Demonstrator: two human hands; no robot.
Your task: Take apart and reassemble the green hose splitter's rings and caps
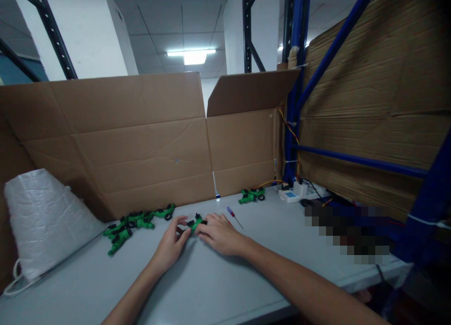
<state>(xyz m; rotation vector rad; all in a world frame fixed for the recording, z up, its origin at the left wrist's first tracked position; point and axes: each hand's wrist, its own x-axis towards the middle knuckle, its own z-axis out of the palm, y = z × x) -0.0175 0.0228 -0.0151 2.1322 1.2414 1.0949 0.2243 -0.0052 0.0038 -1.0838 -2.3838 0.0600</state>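
Note:
A small green and black toy vehicle (197, 221) is held between my two hands over the middle of the grey table (211, 287). My left hand (173, 243) has its thumb and fingers curled at the toy's left end. At the right end, my right hand (220, 233) grips it with the fingers bent over it. Just beyond my right hand lies a screwdriver (231, 212) with a purple and red handle. Several similar green toys (136, 220) lie clustered to the left, and another green toy (252, 195) stands near the back.
A white wrapped bag (49, 221) stands at the left. Cardboard panels (141, 151) line the back. A white power strip (296, 192) with cables sits at the back right, beside a blue metal frame (291, 127). Part of the right side is pixelated.

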